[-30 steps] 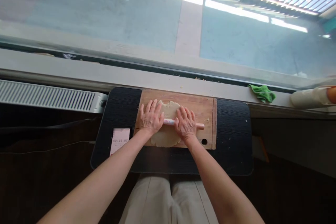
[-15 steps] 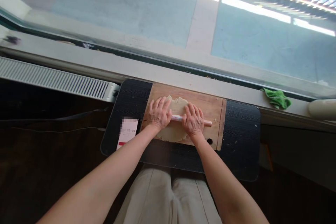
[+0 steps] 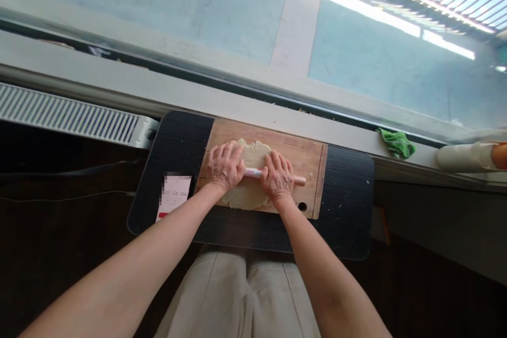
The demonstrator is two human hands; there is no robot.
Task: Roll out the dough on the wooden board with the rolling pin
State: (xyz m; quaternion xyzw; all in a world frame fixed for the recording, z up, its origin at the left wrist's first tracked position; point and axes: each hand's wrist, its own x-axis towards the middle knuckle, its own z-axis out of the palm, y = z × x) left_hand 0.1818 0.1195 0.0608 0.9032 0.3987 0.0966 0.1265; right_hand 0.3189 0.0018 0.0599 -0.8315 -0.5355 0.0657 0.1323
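Note:
A sheet of pale dough (image 3: 247,196) with ragged edges lies flat on a wooden cutting board (image 3: 303,156). Across the dough runs a thin rolling pin (image 3: 300,181) with a printed label at its middle. My left hand (image 3: 225,166) is closed over the pin's left part, fingers pointing forward; that end of the pin is hidden. Further right, my right hand (image 3: 278,175) grips the pin, whose bare end sticks out beyond it. The palms cover some of the dough.
The board lies on a small black table (image 3: 346,198) against the windowsill (image 3: 222,100). A phone (image 3: 174,195) showing a timer is by my left forearm. On the sill are a green cloth (image 3: 397,142) and a pale cylinder (image 3: 461,158). A white radiator (image 3: 71,116) stands left.
The view has shifted, so the table and hands appear further left. Both hands keep their hold on the rolling pin, and its place on the dough looks nearly the same.

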